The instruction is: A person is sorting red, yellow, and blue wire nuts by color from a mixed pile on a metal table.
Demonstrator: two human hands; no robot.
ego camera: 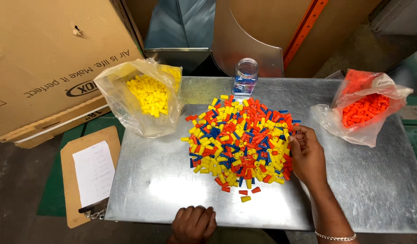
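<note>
Right grip (306,153): fingers curled at the right edge of the mixed pile of caps (241,140), fingertips (293,139) touching or pinching a small piece there; whether a cap is actually held between them cannot be told, as the hand hides the contact. Left grip (194,224): a loosely closed fist resting on the near edge of the worktop (149,180), lower centre of the frame, holding nothing visible.

The pile of yellow, orange and blue caps lies at frame centre, directly left of the right hand and above the left hand. The right hand is the nearer one, already at the pile's margin; the left is well apart from it. The caps lie in all directions, with no common long axis.

An open bag of yellow caps (145,97) stands at upper left of the pile, an open bag of orange caps (364,108) at upper right, just above the right hand. A clear jar (245,76) holding blue pieces sits beyond the pile's top edge. A clipboard (91,174) lies at lower left, off the worktop.
</note>
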